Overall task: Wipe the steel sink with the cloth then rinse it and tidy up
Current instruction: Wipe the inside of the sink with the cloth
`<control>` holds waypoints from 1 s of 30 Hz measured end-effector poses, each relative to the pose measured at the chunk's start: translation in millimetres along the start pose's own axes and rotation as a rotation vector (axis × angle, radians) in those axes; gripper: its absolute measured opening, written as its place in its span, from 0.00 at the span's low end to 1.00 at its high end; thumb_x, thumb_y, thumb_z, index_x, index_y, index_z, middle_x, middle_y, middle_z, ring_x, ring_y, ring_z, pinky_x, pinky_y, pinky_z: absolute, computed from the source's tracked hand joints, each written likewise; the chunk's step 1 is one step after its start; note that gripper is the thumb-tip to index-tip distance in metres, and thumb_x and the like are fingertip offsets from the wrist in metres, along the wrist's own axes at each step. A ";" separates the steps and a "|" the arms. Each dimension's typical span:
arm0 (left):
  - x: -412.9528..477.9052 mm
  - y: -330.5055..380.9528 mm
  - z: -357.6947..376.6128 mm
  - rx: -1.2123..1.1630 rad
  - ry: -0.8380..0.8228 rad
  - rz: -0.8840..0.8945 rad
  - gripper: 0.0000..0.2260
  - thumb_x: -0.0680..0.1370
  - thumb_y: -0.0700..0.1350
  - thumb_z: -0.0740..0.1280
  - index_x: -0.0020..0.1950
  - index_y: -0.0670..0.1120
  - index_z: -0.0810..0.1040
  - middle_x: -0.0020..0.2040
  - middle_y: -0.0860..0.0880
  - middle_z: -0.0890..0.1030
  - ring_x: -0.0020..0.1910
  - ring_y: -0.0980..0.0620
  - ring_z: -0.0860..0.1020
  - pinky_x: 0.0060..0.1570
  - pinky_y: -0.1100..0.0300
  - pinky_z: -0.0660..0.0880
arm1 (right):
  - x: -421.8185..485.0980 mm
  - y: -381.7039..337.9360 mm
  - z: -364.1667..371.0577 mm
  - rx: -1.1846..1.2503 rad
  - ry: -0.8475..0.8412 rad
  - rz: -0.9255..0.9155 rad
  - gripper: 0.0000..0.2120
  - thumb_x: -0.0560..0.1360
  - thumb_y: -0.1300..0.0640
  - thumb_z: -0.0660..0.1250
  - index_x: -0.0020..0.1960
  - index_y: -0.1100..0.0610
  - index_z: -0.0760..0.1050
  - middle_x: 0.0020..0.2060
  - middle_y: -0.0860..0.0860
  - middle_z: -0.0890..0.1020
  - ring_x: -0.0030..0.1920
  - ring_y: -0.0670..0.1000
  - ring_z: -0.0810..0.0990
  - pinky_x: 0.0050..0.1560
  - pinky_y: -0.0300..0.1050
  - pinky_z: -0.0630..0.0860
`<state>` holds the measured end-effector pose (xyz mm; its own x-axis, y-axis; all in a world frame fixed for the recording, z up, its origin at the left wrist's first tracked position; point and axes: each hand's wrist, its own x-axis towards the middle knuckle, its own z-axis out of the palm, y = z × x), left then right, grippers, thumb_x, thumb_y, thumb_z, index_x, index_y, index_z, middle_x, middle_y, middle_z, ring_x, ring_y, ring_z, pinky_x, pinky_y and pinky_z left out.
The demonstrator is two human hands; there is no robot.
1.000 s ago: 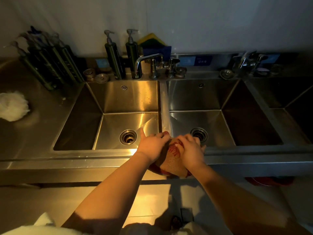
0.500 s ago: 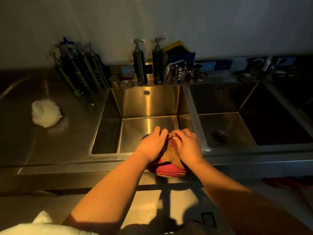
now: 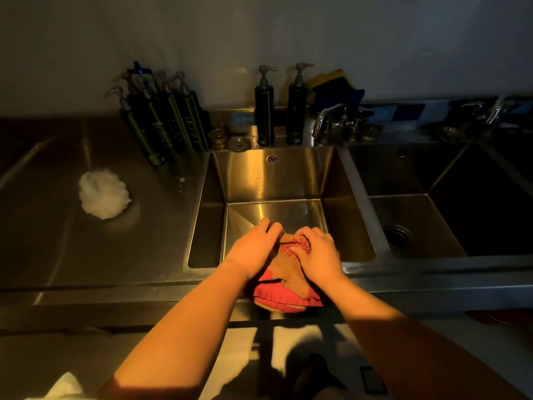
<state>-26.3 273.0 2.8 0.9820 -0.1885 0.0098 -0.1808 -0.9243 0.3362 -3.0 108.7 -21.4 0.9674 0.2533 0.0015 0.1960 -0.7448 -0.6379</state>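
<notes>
Both hands close on the cloth (image 3: 284, 280), a red-and-tan terry rag bunched between them. The left hand (image 3: 253, 249) wraps its fingers over one side of the wad, and the right hand (image 3: 317, 255) curls in from the other, with the fingertips pinching a fold near the top.

The cloth sits over the near rim of the steel sink (image 3: 274, 180). Its upper part is just above the basin floor ahead of the knuckles, and its lower red fold hangs below the wrists, past the front edge of the bench (image 3: 72, 241). Gathering it there, over the basin, looks meant to compact it for wiping or wringing so that any drips fall inside.

The faucet (image 3: 327, 118) stands well beyond the right hand, and no water shows running from it. A white mesh puff (image 3: 102, 194) lies on the bench well off to the left hand's outer side. It is untouched.
</notes>
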 end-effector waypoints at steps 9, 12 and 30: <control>40.5 -39.2 -3.7 -0.474 -0.357 -0.397 0.20 0.74 0.52 0.70 0.60 0.42 0.74 0.55 0.44 0.80 0.56 0.45 0.78 0.58 0.53 0.73 | 61.2 6.4 11.1 0.123 0.065 -0.040 0.07 0.75 0.58 0.66 0.53 0.53 0.76 0.49 0.51 0.78 0.52 0.55 0.73 0.54 0.47 0.70; 61.9 -47.0 -2.7 -0.422 -0.358 -0.382 0.12 0.77 0.48 0.67 0.56 0.42 0.75 0.55 0.42 0.80 0.55 0.44 0.77 0.57 0.54 0.72 | 81.6 10.2 17.3 0.074 0.054 -0.046 0.10 0.76 0.57 0.64 0.57 0.53 0.76 0.53 0.52 0.78 0.54 0.56 0.73 0.55 0.47 0.69; 127.1 -87.7 -25.9 -0.112 0.146 -0.251 0.13 0.77 0.52 0.64 0.54 0.45 0.69 0.50 0.44 0.73 0.48 0.43 0.75 0.43 0.53 0.69 | 172.7 -2.4 12.2 0.110 0.084 -0.050 0.11 0.74 0.56 0.66 0.57 0.52 0.76 0.54 0.52 0.77 0.56 0.55 0.72 0.54 0.45 0.69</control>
<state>115.8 338.7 -1.1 0.9941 0.0983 0.0460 0.0675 -0.8920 0.4470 161.7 161.7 -29.0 0.9679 0.2320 0.0966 0.2295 -0.6596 -0.7157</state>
